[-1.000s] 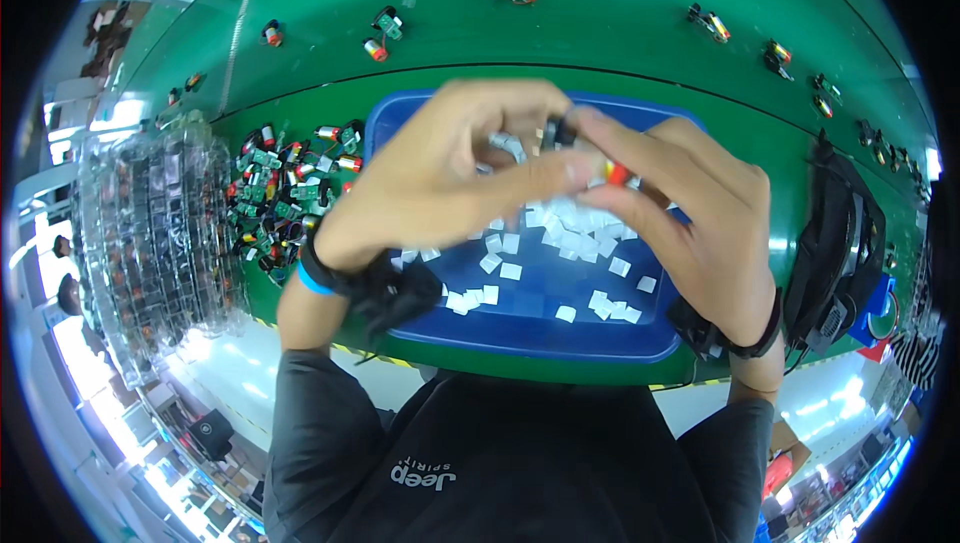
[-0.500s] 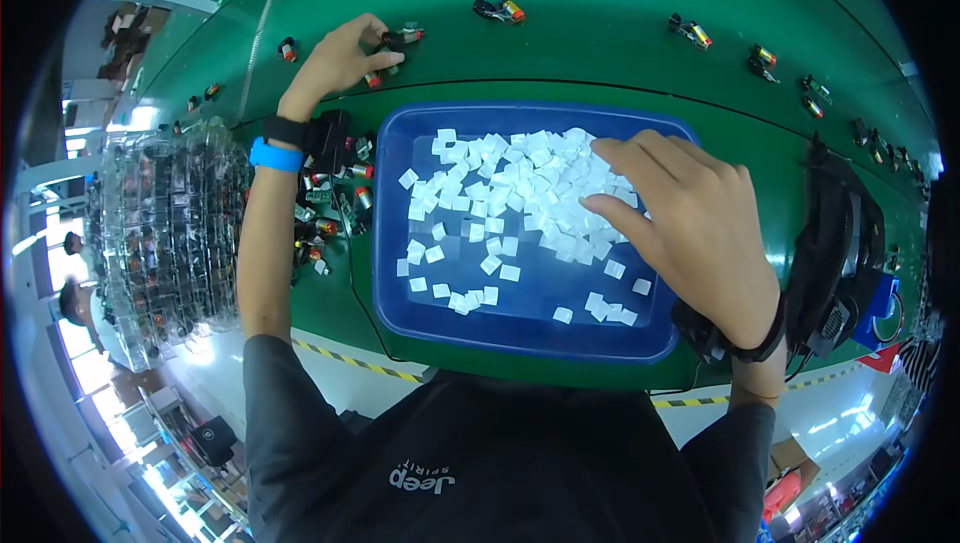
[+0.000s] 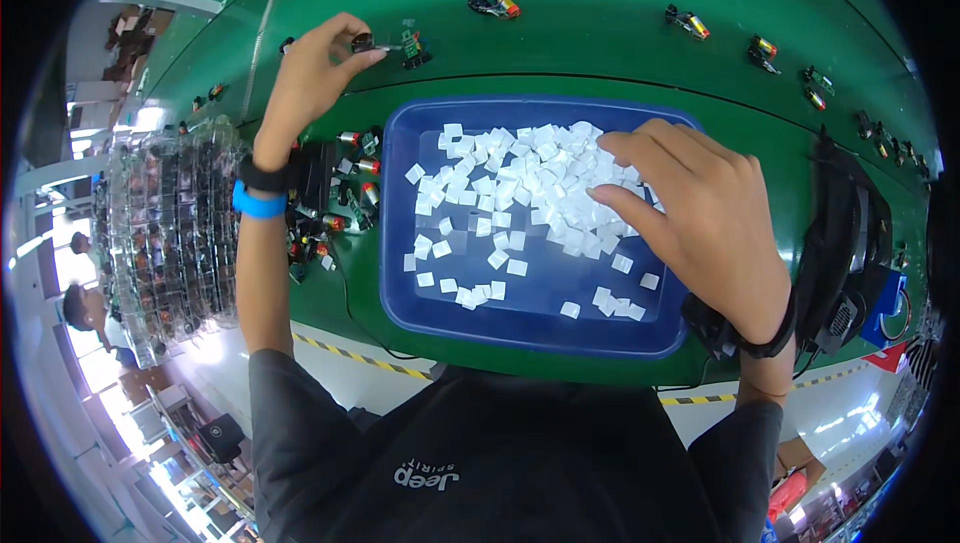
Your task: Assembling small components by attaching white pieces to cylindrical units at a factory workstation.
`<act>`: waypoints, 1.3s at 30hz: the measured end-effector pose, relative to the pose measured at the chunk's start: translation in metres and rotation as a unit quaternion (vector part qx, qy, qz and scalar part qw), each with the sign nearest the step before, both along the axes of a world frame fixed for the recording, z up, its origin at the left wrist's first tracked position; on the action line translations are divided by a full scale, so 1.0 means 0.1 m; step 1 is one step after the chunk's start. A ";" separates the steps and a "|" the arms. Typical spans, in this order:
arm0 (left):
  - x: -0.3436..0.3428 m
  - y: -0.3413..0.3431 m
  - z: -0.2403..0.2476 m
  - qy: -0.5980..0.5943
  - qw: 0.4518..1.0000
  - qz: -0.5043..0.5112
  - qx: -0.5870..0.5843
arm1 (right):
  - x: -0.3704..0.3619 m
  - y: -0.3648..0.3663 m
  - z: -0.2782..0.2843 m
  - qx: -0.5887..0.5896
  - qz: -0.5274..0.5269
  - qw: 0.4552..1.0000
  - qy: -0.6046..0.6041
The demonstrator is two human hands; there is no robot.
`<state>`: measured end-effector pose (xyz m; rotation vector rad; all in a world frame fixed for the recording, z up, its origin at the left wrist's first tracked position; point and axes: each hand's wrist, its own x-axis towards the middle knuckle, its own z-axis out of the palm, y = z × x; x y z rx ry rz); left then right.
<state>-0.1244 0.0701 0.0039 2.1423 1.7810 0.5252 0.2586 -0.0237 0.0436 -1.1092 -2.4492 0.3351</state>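
Note:
My left hand [image 3: 318, 68], out at the far left over the green surface, pinches a small round black part [image 3: 362, 43] between thumb and fingers. Wires run from that part to a small green circuit board [image 3: 414, 51], just right of my fingertips. My right hand [image 3: 700, 208] hovers over the right side of a blue tray [image 3: 530, 348], its thumb and forefinger apart with nothing visible between them. Below and beside its fingertips lies a heap of small white square pieces [image 3: 550, 178]; more are scattered toward the tray's near side.
Several wired boards with red-and-gold cylinders [image 3: 690, 23] lie along the far strip. A pile of similar parts [image 3: 350, 183] sits left of the tray. Stacked clear plastic trays [image 3: 165, 233] stand at the left; a black device [image 3: 840, 243] is at the right.
My left hand has drawn back slightly left, and the board now shows apart from the fingers, trailing on its wires. My right hand stays over the white pieces with little change.

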 end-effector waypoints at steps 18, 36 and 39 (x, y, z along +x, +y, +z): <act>1.48 -0.73 0.34 -0.250 0.873 -0.352 0.226 | -0.09 -0.02 0.13 0.103 0.009 0.966 0.236; 1.45 -0.78 0.21 -0.313 0.919 -0.176 -0.161 | -0.13 0.10 -0.11 -0.169 -0.082 0.955 0.231; 1.44 -0.75 0.18 -0.288 0.933 -0.170 -0.134 | -0.01 0.16 -0.05 -0.247 -0.135 0.931 0.233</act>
